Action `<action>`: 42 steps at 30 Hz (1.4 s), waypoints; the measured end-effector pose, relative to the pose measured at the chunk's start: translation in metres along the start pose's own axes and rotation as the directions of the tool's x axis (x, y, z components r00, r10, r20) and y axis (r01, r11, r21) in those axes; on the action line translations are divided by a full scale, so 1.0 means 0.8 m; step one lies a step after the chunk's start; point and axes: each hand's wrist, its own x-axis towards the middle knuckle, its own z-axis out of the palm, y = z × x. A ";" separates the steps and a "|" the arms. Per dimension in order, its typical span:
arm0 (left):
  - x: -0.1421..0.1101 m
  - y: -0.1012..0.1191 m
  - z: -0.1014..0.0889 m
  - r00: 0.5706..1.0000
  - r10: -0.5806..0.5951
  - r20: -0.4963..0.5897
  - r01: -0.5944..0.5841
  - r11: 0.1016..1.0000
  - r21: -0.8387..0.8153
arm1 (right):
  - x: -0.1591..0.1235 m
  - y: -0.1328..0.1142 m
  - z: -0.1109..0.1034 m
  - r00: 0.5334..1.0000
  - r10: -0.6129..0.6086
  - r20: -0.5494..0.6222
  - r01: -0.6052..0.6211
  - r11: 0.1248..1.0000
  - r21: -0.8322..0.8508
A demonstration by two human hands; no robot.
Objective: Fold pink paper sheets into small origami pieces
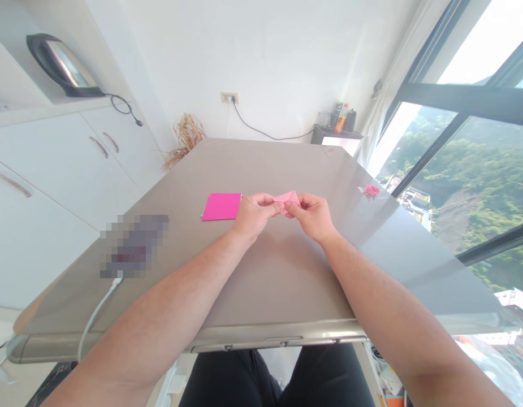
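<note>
A small folded piece of light pink paper (290, 197) is held between my two hands over the middle of the table. My left hand (256, 213) pinches its left side between thumb and fingers. From the right, my right hand (311, 215) grips the other side, the thumb pressed on the front. Creases show on the paper's upper part; its lower part is largely covered by my fingers. Just left of my left hand lies a stack of coloured paper (221, 207), bright magenta on top, its right edge partly behind that hand.
The grey table (278, 282) reaches from my lap toward the white wall. A pink crumpled or folded item (372, 190) lies near its right edge. At left, a blurred-out object (136, 249) has a white cable (95, 314) running over the front edge. Windows (456, 147) stand at right.
</note>
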 end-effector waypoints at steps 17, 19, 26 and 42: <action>0.002 0.000 -0.001 1.000 -0.026 -0.003 0.026 0.994 -0.109 | 0.000 0.004 0.001 1.000 -0.014 -0.022 0.013 1.000 -0.013; 0.002 -0.001 -0.002 1.000 -0.027 -0.013 0.025 0.996 -0.090 | 0.001 0.005 -0.001 1.000 -0.002 -0.026 0.002 1.000 -0.007; 0.000 0.000 -0.001 0.999 -0.023 0.040 0.023 1.000 -0.001 | 0.001 0.000 -0.002 0.999 0.044 0.001 -0.044 0.998 0.044; -0.001 0.000 0.003 1.000 -0.021 0.020 0.020 0.999 0.025 | 0.005 0.003 -0.006 0.992 0.076 0.102 -0.095 0.974 0.204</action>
